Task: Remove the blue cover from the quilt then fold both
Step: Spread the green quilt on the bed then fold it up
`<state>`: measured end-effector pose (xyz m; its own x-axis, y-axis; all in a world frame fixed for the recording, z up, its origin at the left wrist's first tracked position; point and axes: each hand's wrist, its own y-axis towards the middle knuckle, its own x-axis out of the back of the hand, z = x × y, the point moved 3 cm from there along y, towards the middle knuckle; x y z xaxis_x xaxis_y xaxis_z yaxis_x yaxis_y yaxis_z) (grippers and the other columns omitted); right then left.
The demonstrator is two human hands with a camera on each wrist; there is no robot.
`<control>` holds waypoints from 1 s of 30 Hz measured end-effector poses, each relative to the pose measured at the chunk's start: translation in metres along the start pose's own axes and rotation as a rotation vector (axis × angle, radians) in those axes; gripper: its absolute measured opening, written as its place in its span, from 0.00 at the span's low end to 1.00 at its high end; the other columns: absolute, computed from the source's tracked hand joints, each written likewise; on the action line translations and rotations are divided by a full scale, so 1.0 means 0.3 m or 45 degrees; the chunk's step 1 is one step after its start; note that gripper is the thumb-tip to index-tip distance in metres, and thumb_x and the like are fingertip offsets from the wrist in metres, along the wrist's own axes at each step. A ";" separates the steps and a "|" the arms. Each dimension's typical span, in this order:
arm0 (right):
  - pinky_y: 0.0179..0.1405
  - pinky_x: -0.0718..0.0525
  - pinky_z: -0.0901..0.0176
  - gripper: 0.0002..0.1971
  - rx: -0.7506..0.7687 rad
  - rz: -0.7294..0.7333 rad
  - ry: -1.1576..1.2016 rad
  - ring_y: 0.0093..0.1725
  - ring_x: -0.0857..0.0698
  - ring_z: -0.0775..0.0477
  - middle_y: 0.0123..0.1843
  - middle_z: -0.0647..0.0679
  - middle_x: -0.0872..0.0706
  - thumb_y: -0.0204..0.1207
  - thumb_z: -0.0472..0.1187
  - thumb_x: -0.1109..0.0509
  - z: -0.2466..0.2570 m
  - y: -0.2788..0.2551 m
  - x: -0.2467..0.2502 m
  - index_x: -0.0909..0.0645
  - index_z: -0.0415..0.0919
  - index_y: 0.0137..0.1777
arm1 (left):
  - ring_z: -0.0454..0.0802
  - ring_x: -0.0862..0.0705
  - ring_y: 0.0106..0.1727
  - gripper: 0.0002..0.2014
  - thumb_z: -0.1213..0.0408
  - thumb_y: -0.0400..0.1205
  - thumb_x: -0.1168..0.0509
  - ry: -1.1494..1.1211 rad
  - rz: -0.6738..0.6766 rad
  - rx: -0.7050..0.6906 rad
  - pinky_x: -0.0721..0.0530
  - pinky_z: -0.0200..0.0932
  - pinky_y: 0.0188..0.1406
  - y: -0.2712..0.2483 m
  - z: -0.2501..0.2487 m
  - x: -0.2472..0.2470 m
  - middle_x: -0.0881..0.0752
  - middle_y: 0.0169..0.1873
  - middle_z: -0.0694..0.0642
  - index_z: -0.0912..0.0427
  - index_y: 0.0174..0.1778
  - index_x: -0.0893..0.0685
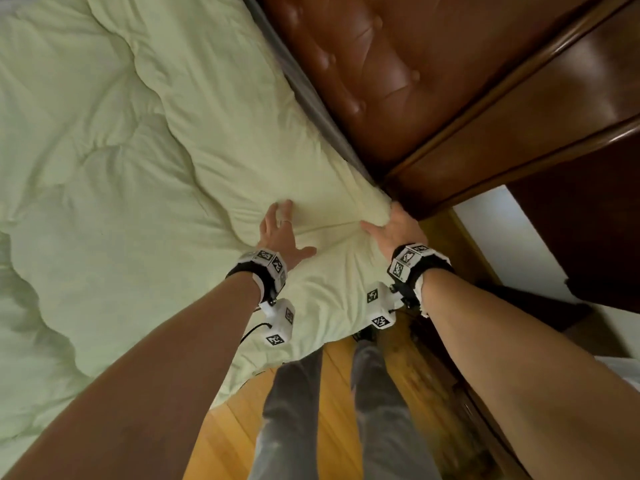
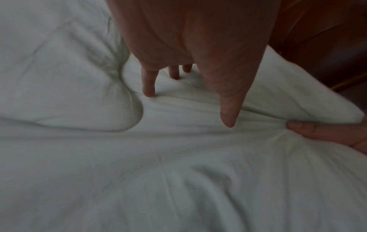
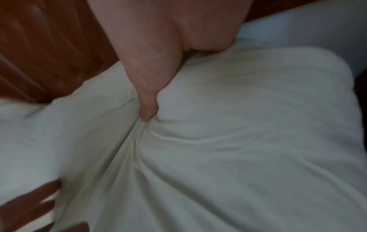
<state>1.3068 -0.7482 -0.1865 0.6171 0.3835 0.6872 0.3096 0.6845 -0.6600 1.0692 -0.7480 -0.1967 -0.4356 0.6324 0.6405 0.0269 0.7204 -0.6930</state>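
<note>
Nearest to the camera, the person's legs in grey trousers (image 1: 346, 410) are standing on the wooden floor (image 1: 235, 420) beside the bed. Both forearms are reaching forward, and each one is wearing a black wrist band with white marker blocks (image 1: 266, 268).

A little further, the pale green quilt (image 1: 121, 150) is lying spread over the bed, and its near corner is hanging over the edge toward the floor. No blue cover is showing on it in any view.

The left hand (image 1: 282, 230) is resting flat on the quilt with the fingers (image 2: 149, 84) spread and straight, so its grip is released; the fingertips are pressing lightly into the fabric. Just beside it, to the right, the right hand (image 1: 394, 228) is grasping the quilt near its edge: the thumb (image 3: 148, 108) is digging into a bunch of fabric and folds are running out from that spot. The other fingers of this hand are hidden under the quilt.

Beyond the hands, a brown buttoned leather headboard (image 1: 381, 64) is standing along the far side of the quilt, and a dark wooden frame (image 1: 519, 133) is running next to it.
</note>
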 end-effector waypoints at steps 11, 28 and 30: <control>0.78 0.31 0.45 0.35 0.040 0.050 -0.016 0.79 0.31 0.36 0.82 0.39 0.34 0.77 0.35 0.32 -0.105 -0.088 -0.064 0.42 0.38 0.82 | 0.61 0.36 0.81 0.44 0.56 0.79 0.28 -0.032 0.018 0.134 0.32 0.57 0.78 -0.217 0.007 -0.019 0.53 0.84 0.56 0.52 0.86 0.48; 0.69 0.24 0.51 0.33 0.961 0.622 -0.302 0.70 0.21 0.39 0.77 0.40 0.26 0.79 0.44 0.31 0.823 -1.335 -0.271 0.39 0.44 0.82 | 0.54 0.20 0.68 0.20 0.53 0.84 0.35 -0.565 -0.620 0.564 0.21 0.50 0.67 -1.641 0.755 0.544 0.22 0.71 0.55 0.51 0.73 0.22; 0.69 0.24 0.51 0.33 1.054 0.655 -0.388 0.69 0.20 0.39 0.76 0.40 0.24 0.79 0.44 0.30 0.892 -1.543 -0.402 0.38 0.44 0.82 | 0.55 0.19 0.67 0.21 0.52 0.84 0.36 -0.590 -0.652 0.657 0.21 0.50 0.66 -1.864 0.945 0.497 0.22 0.71 0.56 0.51 0.73 0.23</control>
<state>0.8954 -0.9454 0.1174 0.2878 0.8145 0.5037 -0.6100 0.5614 -0.5593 0.7341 -1.1373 0.1925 -0.6085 0.0042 0.7936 -0.6366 0.5945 -0.4912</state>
